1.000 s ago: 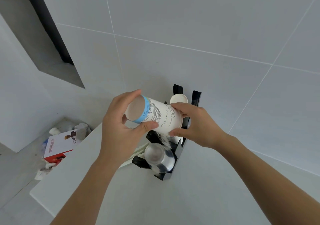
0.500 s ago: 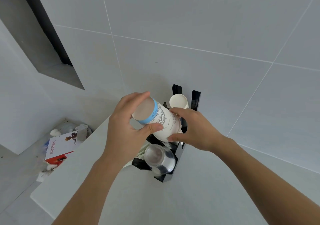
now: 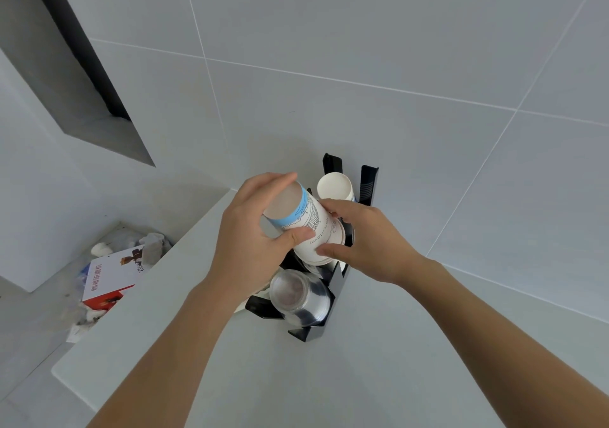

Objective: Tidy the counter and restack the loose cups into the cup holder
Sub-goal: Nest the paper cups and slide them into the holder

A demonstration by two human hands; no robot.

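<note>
Both hands hold a white paper cup (image 3: 308,226) with a blue band and a line drawing, bottom end up and tilted left. My left hand (image 3: 253,229) wraps its upper part; my right hand (image 3: 359,239) pinches its lower rim. The cup's mouth sits over the middle slot of the black cup holder (image 3: 316,325) on the white counter (image 3: 230,361). Another upturned paper cup stack (image 3: 334,187) stands in the far slot, and clear plastic cups (image 3: 296,295) fill the near slot.
Below the counter's left edge, the floor holds a red and white box (image 3: 108,279) and crumpled white rubbish (image 3: 151,243). A grey tiled wall rises right behind the holder. A dark recess (image 3: 82,58) cuts the wall at upper left.
The paper cup has swung from nearly lying sideways to more upright and has dropped toward the holder's middle slot. Both hands stayed on it.
</note>
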